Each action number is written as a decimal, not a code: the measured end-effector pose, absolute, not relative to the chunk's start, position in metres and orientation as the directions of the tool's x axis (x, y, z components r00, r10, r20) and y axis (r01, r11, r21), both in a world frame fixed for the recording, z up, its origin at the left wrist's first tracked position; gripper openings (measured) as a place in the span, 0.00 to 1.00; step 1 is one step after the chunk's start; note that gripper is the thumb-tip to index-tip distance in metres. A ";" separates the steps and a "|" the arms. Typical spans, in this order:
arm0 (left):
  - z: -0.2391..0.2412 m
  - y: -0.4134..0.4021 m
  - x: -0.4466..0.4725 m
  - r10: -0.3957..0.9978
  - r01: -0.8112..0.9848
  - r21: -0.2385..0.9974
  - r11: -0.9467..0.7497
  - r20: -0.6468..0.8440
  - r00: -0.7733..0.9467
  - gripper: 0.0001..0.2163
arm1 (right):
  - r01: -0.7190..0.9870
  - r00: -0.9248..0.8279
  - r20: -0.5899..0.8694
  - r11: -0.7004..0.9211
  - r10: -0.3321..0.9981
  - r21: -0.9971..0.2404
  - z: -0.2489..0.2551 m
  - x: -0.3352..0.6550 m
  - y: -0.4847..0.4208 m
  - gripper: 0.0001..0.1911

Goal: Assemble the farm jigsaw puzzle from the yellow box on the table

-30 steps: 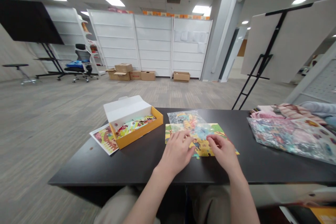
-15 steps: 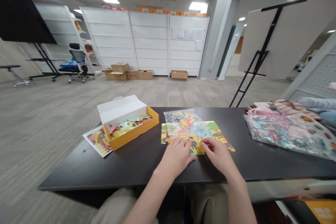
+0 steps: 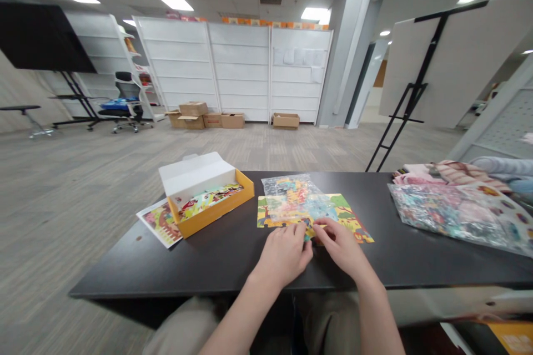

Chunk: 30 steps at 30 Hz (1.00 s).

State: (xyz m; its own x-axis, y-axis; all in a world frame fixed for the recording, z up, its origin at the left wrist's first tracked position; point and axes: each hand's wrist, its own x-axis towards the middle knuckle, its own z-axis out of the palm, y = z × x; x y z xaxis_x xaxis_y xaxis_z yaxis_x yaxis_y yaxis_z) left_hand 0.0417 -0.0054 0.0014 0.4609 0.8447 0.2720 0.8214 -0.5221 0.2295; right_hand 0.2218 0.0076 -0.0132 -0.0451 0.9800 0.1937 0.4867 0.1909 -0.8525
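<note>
Grip, left hand [image 3: 287, 252]: fingers curled down onto the near edge of the puzzle sheet [image 3: 345, 217], pinching at a small piece there; whether the piece is fully held cannot be told.
Grip, right hand [image 3: 341, 247]: fingertips bent and pressed together on the same near edge, beside the left hand, the two almost touching.
Head view, puzzle sheet: lies flat on the black table [image 3: 233, 258], in front of the person, partly assembled, its near edge uneven.
Head view, clear bag [image 3: 287, 188]: rests on the far part of the puzzle sheet, loose pieces inside.
Head view, yellow box [image 3: 216, 213]: open, lid upright, to the left of the sheet, well apart from both hands; a printed card [image 3: 160, 222] lies under its left end.
Head view, large bag [image 3: 458, 213]: on the right side of the table, clear of the hands.
Risk, joined pieces: both hands work one spot; a sideways push would likely slide the sheet or pop neighbouring pieces apart.
Risk, clear bag: its smooth film on the sheet may drag along if the sheet shifts.
Risk, table edge: the hands are near it; a dropped piece could fall to the floor.
</note>
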 end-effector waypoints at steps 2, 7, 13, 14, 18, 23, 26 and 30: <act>0.003 -0.006 0.040 0.837 0.806 0.244 -0.538 0.266 0.478 0.09 | 0.388 -0.086 0.163 0.183 0.983 -0.903 -0.011 0.217 0.005 0.16; 0.005 0.000 0.033 0.793 0.762 0.284 -0.582 0.405 0.455 0.11 | 0.321 -0.091 0.190 0.209 0.978 -0.924 -0.012 0.218 0.006 0.15; -0.003 0.014 0.027 0.849 0.868 0.216 -0.448 0.408 0.337 0.16 | 0.202 0.119 0.197 0.171 0.973 -0.964 -0.010 0.225 0.010 0.21; -0.005 0.015 0.027 0.862 0.878 0.206 -0.432 0.378 0.336 0.16 | 0.186 0.144 0.193 0.165 0.970 -0.969 -0.010 0.225 0.011 0.22; -0.007 0.017 0.029 0.893 0.885 0.246 -0.396 0.328 0.309 0.20 | 0.128 0.145 0.167 0.149 0.975 -0.980 -0.011 0.220 0.011 0.24; -0.007 0.017 0.028 0.878 0.838 0.329 -0.436 0.358 0.316 0.32 | 0.087 0.151 0.159 0.147 0.976 -0.985 -0.011 0.202 0.022 0.23; -0.009 0.017 0.026 0.868 0.817 0.348 -0.460 0.370 0.331 0.34 | 0.127 0.176 0.183 0.162 0.967 -0.979 -0.011 0.185 0.036 0.20; -0.012 0.016 0.022 0.861 0.807 0.358 -0.471 0.384 0.332 0.37 | 0.109 0.105 0.198 0.187 0.974 -0.976 -0.016 0.166 0.046 0.21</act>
State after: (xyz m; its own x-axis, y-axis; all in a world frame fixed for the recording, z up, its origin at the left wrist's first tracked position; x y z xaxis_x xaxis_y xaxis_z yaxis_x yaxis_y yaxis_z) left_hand 0.0225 0.0161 -0.0117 0.3324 0.8613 0.3842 0.8065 -0.4707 0.3576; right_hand 0.1662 0.0463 -0.0160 0.1052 0.9744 0.1985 0.1091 0.1871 -0.9763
